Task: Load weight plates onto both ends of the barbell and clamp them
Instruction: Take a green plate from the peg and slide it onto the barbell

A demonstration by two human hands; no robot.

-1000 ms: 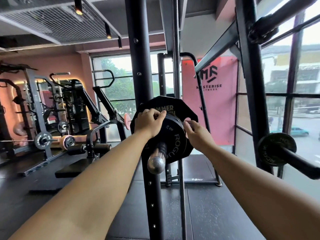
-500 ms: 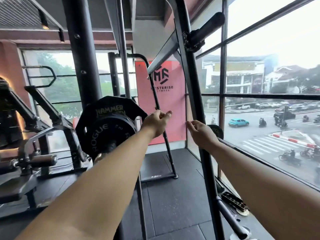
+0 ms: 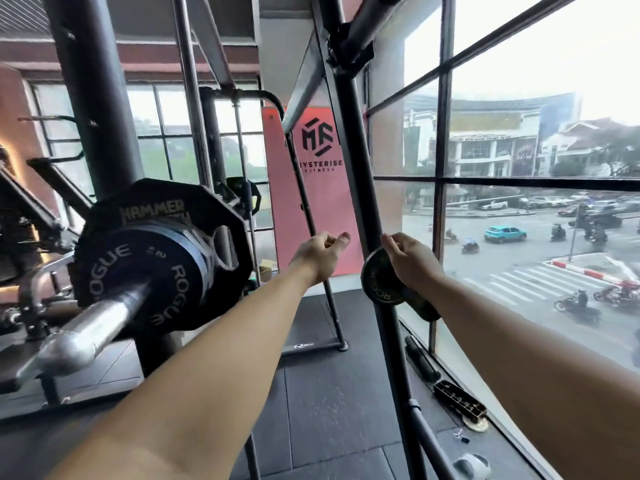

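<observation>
- Barbell sleeve (image 3: 86, 332), bare steel, juts toward me well left of and lower than my left fingers (image 3: 338, 238). No collar shows on it, so I judge this end loaded but not yet clamped.
- Threaded on it, face against face, are the black Rogue plate (image 3: 138, 271) and, behind it, the larger Hammer plate (image 3: 162, 206). The big one sits inboard so the smaller one seats flat on it. Both are left of my fingers.
- My left hand (image 3: 320, 252) hangs in the air between those plates and the rack. Its fingers are loosely curled, thumb near forefinger, holding nothing. I reckon it is free so it can take the other side of whatever the right lifts.
- My right hand (image 3: 412, 263) curls over the top rim of a small Rogue plate (image 3: 375, 284). The thumb lies on the near edge and the fingers are out of sight behind, so I cannot tell how far they wrap. A top grip suits drawing it straight off its storage peg, which my hand hides.
- A second dark disc (image 3: 424, 310) peeks out under my right wrist, just behind the first.
- The rack upright (image 3: 360, 188) rises between my two hands, with the small plate hanging at it within reach of the bar.
- Beyond my fingertips are the pink Mysterise Fitness banner (image 3: 317, 188), past the left, and the window (image 3: 440, 133) with the street, past the right.
</observation>
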